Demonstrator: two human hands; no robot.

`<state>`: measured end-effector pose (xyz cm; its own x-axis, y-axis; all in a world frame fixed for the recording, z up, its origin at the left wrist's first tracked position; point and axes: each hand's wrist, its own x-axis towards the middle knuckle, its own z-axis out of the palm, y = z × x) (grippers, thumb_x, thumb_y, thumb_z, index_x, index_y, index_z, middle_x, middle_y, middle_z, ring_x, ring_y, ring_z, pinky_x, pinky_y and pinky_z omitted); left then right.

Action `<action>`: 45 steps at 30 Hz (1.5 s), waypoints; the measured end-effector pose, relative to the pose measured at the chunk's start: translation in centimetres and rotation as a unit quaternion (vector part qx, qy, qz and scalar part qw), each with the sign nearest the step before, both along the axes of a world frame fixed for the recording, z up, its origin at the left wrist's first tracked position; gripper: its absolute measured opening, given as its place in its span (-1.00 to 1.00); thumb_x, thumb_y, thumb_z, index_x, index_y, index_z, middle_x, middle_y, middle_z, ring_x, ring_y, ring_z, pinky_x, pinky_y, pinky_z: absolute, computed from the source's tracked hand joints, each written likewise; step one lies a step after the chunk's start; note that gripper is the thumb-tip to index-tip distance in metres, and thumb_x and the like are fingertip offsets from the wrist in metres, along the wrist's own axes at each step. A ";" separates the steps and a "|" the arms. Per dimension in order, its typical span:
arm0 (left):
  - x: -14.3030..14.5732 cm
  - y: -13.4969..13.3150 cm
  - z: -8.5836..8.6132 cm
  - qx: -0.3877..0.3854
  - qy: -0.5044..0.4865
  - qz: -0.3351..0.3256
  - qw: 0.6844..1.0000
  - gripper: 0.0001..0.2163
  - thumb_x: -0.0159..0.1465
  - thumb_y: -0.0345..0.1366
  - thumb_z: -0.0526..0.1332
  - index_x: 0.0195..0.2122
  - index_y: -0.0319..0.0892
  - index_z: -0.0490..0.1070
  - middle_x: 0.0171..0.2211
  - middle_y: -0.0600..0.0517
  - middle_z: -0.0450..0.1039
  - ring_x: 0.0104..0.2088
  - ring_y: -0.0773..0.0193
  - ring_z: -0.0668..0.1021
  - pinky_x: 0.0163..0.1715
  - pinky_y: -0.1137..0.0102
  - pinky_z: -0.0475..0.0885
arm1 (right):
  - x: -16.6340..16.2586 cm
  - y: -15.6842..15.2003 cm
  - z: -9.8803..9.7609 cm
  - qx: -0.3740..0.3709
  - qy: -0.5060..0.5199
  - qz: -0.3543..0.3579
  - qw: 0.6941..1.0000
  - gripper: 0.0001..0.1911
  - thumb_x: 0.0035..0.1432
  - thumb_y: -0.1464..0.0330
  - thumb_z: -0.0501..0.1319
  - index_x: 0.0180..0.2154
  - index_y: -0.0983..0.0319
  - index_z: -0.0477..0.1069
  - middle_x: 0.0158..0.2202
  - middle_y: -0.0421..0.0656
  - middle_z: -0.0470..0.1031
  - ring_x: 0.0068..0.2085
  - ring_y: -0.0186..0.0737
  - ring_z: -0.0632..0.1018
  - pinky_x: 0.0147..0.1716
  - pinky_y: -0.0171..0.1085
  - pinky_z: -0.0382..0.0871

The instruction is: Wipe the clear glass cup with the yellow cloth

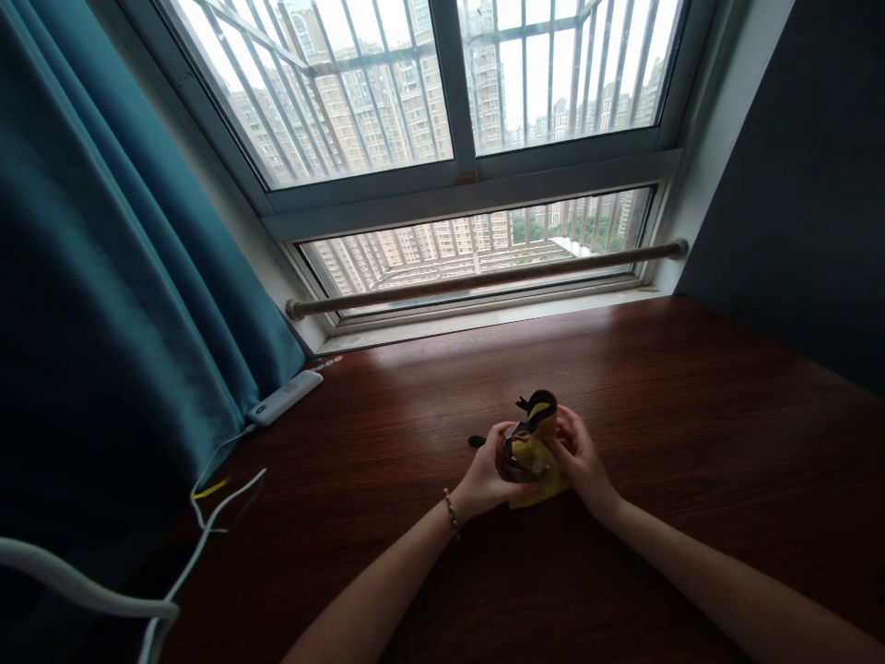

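My left hand (488, 475), with a beaded bracelet at the wrist, is closed around a dark, shiny see-through object (512, 458) that looks like glass; its exact kind I cannot make out. My right hand (579, 456) grips a soft yellow cloth-like piece (546, 426) with a black curved band at its top. This yellow piece presses against the glassy object, and its lower part spreads below, between my two hands. A small black item (477, 442) shows just left of my left hand; whether it joins the held object is unclear.
The reddish-brown wooden surface (387, 415) runs up to the window. A white power strip (285, 398) lies at the left by the blue curtain (145, 231), with white cables (207, 530) and a yellow strip (211, 490). A metal rail (484, 279) crosses the window's lower pane.
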<state>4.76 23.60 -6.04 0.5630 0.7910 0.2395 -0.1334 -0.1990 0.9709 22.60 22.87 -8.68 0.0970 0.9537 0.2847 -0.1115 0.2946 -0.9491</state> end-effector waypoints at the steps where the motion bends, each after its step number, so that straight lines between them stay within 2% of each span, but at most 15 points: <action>1: 0.1 0.1 0.0 -0.013 0.002 -0.014 1.000 -0.26 -0.05 -0.40 0.40 0.08 -0.14 -0.02 0.00 -0.14 0.22 0.00 0.04 0.35 -0.03 0.23 0.30 | -0.1 -0.2 0.2 0.012 -0.040 -0.011 0.999 -0.41 0.12 0.21 0.23 0.09 0.21 0.03 -0.01 -0.01 0.28 -0.14 -0.09 0.42 -0.19 -0.14 0.36; 5: 0.2 0.4 -0.1 -0.045 -0.011 -0.024 0.999 -0.23 -0.05 -0.43 0.39 0.10 -0.13 -0.05 0.02 -0.14 0.21 0.01 0.06 0.33 -0.04 0.24 0.29 | -0.2 -1.3 1.4 0.163 -0.216 -0.110 0.956 -0.62 0.17 0.33 0.17 0.02 0.20 0.17 -0.01 -0.05 0.23 -0.03 -0.07 0.32 -0.07 -0.07 0.26; 8: 0.1 0.6 -0.1 -0.030 -0.018 -0.019 0.999 -0.26 -0.05 -0.44 0.39 0.09 -0.16 -0.02 0.04 -0.15 0.18 0.03 0.07 0.31 0.00 0.25 0.25 | -0.2 -2.0 2.4 0.272 -0.332 -0.036 0.903 -0.72 0.28 0.36 0.02 0.02 0.20 0.23 -0.03 -0.07 0.28 0.06 -0.06 0.23 0.04 -0.02 0.12; 11: 0.1 0.7 0.0 -0.006 -0.011 -0.019 1.000 -0.29 -0.02 -0.43 0.38 0.08 -0.18 0.00 0.06 -0.16 0.16 0.07 0.07 0.28 0.06 0.24 0.19 | -0.3 -2.3 2.8 0.261 -0.410 0.041 0.873 -0.59 0.32 0.21 -0.06 0.11 0.27 0.17 0.07 -0.04 0.23 0.13 0.01 0.12 0.11 0.05 -0.06; 14: 0.0 0.7 0.2 0.016 0.002 -0.010 1.000 -0.29 -0.03 -0.41 0.39 0.08 -0.21 0.00 0.06 -0.17 0.18 0.07 0.06 0.27 0.05 0.24 0.20 | -0.2 -2.0 2.8 0.243 -0.424 0.092 0.868 -0.54 0.33 0.14 -0.12 0.11 0.26 0.19 0.07 -0.07 0.25 0.14 0.02 0.12 0.12 0.08 -0.20; 17: 0.0 0.6 0.4 0.030 0.027 0.006 0.999 -0.28 -0.05 -0.37 0.40 0.08 -0.22 0.01 0.01 -0.15 0.23 0.03 0.06 0.32 0.01 0.26 0.26 | 0.2 -1.6 3.0 0.247 -0.376 0.137 0.883 -0.63 0.34 0.22 -0.14 -0.05 0.22 0.34 -0.09 -0.13 0.40 0.00 -0.08 0.30 0.07 0.01 -0.06; 20: 0.0 0.2 0.5 0.023 0.040 0.000 0.999 -0.25 -0.06 -0.35 0.41 0.09 -0.20 -0.01 -0.04 -0.12 0.26 -0.05 0.09 0.37 -0.06 0.29 0.31 | 0.3 -1.4 3.1 0.250 -0.328 0.105 0.905 -0.60 0.34 0.36 -0.15 -0.40 0.24 0.40 -0.41 -0.18 0.44 -0.31 -0.25 0.42 -0.02 -0.08 0.10; 22: 0.1 0.0 0.5 0.030 0.055 -0.002 0.998 -0.23 -0.09 -0.34 0.42 0.09 -0.20 0.01 -0.08 -0.10 0.29 -0.10 0.11 0.39 -0.11 0.31 0.33 | 0.2 -1.5 3.3 0.266 -0.357 0.057 0.894 -0.59 0.31 0.42 -0.13 -0.53 0.27 0.31 -0.55 -0.20 0.35 -0.45 -0.30 0.37 -0.03 -0.07 0.11; 27: -0.2 0.2 0.0 0.038 0.033 0.023 0.998 -0.29 -0.08 -0.33 0.41 0.05 -0.24 0.08 -0.08 -0.11 0.29 -0.08 0.11 0.37 -0.08 0.33 0.29 | -0.2 -2.3 3.7 0.324 -0.465 0.000 0.824 -0.76 0.23 0.41 -0.02 -0.45 0.31 0.30 -0.45 -0.12 0.37 -0.28 -0.17 0.39 0.08 0.07 -0.06; 30: -0.7 0.7 -0.6 0.025 0.046 0.021 0.998 -0.32 -0.08 -0.27 0.41 0.03 -0.26 0.13 -0.09 -0.10 0.29 -0.10 0.11 0.37 -0.11 0.34 0.30 | -0.2 -2.6 4.0 0.320 -0.437 0.034 0.840 -0.79 0.25 0.37 -0.03 -0.22 0.31 0.33 -0.25 -0.08 0.42 -0.11 -0.09 0.38 0.13 0.10 -0.20; 34: -1.0 0.9 -0.7 0.060 0.100 0.029 0.993 -0.35 -0.08 -0.21 0.41 0.00 -0.28 0.19 -0.14 -0.08 0.32 -0.14 0.13 0.38 -0.15 0.36 0.30 | -0.1 -2.6 3.9 0.252 -0.339 0.123 0.898 -0.68 0.29 0.25 -0.05 -0.05 0.28 0.31 -0.10 -0.07 0.39 -0.02 -0.09 0.36 0.16 0.02 -0.28; 37: -0.7 0.5 -0.2 0.056 0.112 0.026 0.992 -0.35 -0.10 -0.25 0.43 0.00 -0.27 0.19 -0.15 -0.07 0.33 -0.15 0.14 0.40 -0.17 0.37 0.32 | 0.1 -2.4 3.8 0.174 -0.227 0.159 0.945 -0.62 0.33 0.23 -0.12 -0.21 0.26 0.41 -0.26 -0.13 0.46 -0.15 -0.14 0.43 0.15 -0.05 -0.20; 41: -0.3 -0.1 0.4 0.035 0.086 0.001 0.996 -0.31 -0.12 -0.30 0.44 0.02 -0.25 0.18 -0.11 -0.08 0.33 -0.13 0.12 0.41 -0.13 0.35 0.33 | 0.2 -2.2 3.7 0.108 -0.152 0.168 0.968 -0.48 0.34 0.21 -0.17 -0.50 0.27 0.39 -0.45 -0.12 0.43 -0.24 -0.12 0.44 -0.04 -0.14 0.15; 43: -0.2 -0.2 0.5 0.030 0.081 -0.007 0.996 -0.30 -0.13 -0.31 0.44 0.02 -0.26 0.18 -0.10 -0.09 0.33 -0.11 0.11 0.40 -0.11 0.33 0.31 | 0.1 -2.2 3.6 0.139 -0.184 0.123 0.965 -0.48 0.34 0.27 -0.18 -0.56 0.27 0.32 -0.54 -0.15 0.38 -0.36 -0.19 0.43 -0.08 -0.14 0.19; 45: -0.1 -0.1 0.4 0.020 0.082 -0.009 0.996 -0.30 -0.15 -0.31 0.45 0.01 -0.27 0.18 -0.12 -0.10 0.34 -0.13 0.10 0.41 -0.13 0.34 0.32 | 0.0 -2.4 3.6 0.209 -0.271 0.070 0.937 -0.55 0.32 0.35 -0.16 -0.57 0.26 0.25 -0.60 -0.19 0.30 -0.50 -0.27 0.36 -0.05 -0.11 0.17</action>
<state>4.62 23.51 -5.60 0.6106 0.7728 0.1733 0.0235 -0.2363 0.9714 22.63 20.44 -5.12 -0.2882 0.7399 0.6078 0.2882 0.6724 -0.6818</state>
